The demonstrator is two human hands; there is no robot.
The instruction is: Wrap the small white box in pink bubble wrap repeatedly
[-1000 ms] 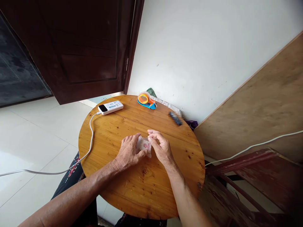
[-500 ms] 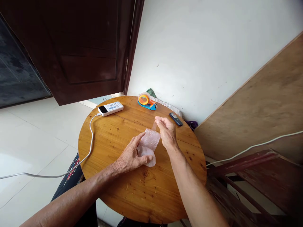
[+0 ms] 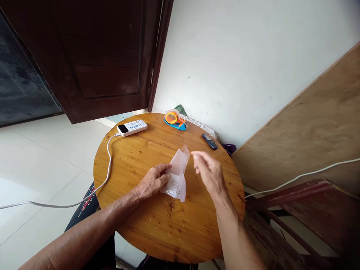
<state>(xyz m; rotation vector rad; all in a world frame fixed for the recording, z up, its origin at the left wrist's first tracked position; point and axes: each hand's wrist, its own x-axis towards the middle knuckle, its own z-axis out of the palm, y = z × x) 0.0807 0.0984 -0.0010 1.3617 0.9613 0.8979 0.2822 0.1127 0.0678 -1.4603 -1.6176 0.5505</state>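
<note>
A clear, crinkled plastic bag [image 3: 178,173] lies unfolded on the round wooden table [image 3: 157,221], its far end lifted a little. My left hand [image 3: 152,181] presses on the bag's left edge with its fingers curled over the plastic. My right hand [image 3: 208,170] hovers just right of the bag, not touching it. Its fingers are loosely bent and smeared by motion, with nothing visible in them.
A white power bank [image 3: 132,128] with a white cable [image 3: 107,165] sits at the table's far left. An orange and blue tape dispenser [image 3: 174,119] and a small dark device [image 3: 209,141] lie at the back by the wall. A wooden board [image 3: 309,123] leans at the right.
The folded packet has been pulled open into a long bag. My right hand drew its far end away, then let go and moved right. My left hand stayed on the bag.
</note>
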